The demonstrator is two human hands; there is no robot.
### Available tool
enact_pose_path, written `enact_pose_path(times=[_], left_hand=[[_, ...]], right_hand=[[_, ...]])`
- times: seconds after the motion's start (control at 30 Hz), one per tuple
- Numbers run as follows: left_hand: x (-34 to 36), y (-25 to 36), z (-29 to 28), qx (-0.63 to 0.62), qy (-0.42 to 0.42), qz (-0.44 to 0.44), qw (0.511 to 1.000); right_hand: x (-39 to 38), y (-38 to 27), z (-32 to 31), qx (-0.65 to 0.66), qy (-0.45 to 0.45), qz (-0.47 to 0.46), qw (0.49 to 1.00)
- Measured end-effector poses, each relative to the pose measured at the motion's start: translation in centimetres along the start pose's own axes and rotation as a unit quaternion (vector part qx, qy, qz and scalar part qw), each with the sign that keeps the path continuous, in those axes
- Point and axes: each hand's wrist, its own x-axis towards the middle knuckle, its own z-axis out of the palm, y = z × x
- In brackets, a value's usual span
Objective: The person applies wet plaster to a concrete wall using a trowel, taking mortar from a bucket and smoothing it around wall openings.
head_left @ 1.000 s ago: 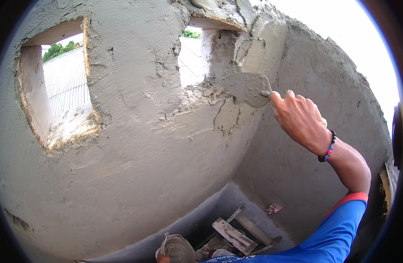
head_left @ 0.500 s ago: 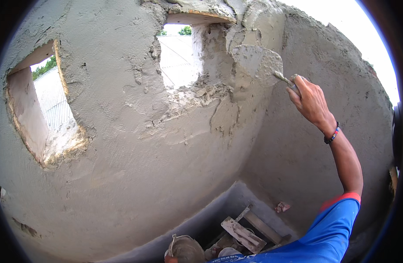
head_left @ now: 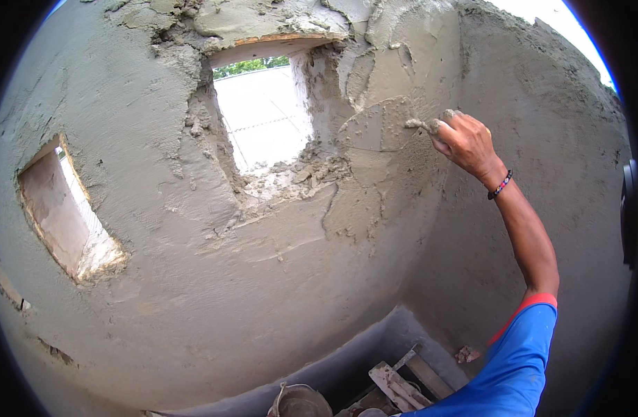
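Note:
My right hand [head_left: 466, 142] is closed around the handle of a mortar-coated trowel [head_left: 380, 126]. A beaded bracelet is on that wrist. The trowel's broad blade lies against the wet grey mortar [head_left: 360, 208] between the window opening [head_left: 263, 115] and the wall corner, and its outline nearly blends into the wall. Rough, lumpy mortar lines the sill and sides of that opening. My left hand does not show.
A smaller opening [head_left: 55, 208] with rough edges is at the left. Down below stand a bucket [head_left: 301, 402] and a mortar-stained wooden board [head_left: 399, 386] resting near a wooden frame. A plastered side wall [head_left: 534, 174] rises at the right.
My right hand and the trowel have moved slightly down and to the left along the wall beside the opening. The whole view has also shifted.

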Motion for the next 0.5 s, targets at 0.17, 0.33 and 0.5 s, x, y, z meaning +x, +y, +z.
enact_pose_path(times=[0.17,0.33,0.5], left_hand=[[-0.3,0.2,0.9,-0.004,0.012,-0.005,1.000],[-0.6,0.6,1.5,-0.001,0.015,-0.004,1.000],[-0.8,0.2,1.1,0.003,0.022,-0.005,1.000]], right_hand=[[4.1,4.2,0.1,-0.028,0.020,0.014,0.999],[6.8,8.4,0.9,0.004,0.011,0.067,0.998],[2.2,8.1,4.0,0.135,0.011,0.175,0.975]])
